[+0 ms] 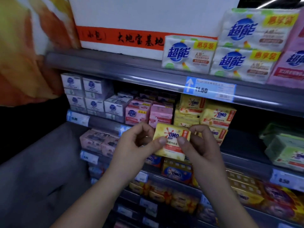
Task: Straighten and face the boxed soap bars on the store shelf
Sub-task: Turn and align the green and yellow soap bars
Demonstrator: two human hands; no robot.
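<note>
You hold one yellow bar (171,142) in the air between your two hands, off the shelf (102,121) and just in front of its front edge, level with the seam between the pink packs (138,114) and the yellow stack (217,116). Your left hand (138,142) pinches the bar's left end and your right hand (197,142) pinches its right end. Each thumb (161,140) presses on the printed front, and the fingers (144,129) curl round the ends toward the back, so both hands are clamped on the same bar. What matters for the move is how the bar lies. Its long axis runs left to right between your hands, dipping a little toward the right. Its printed face looks back at you, not into the shelf. It is therefore already faced the way a shopper should see it, and it probably needs only levelling and a push straight away from you. The yellow stack sits behind and to the right of the bar, so your right hand is the nearer one to guide it home. The left hand is nearer the pink packs and should let go first, so that it does not nudge them. I cannot tell whether there is a free slot in the stack behind your hands, because the bar hides that spot.
</note>
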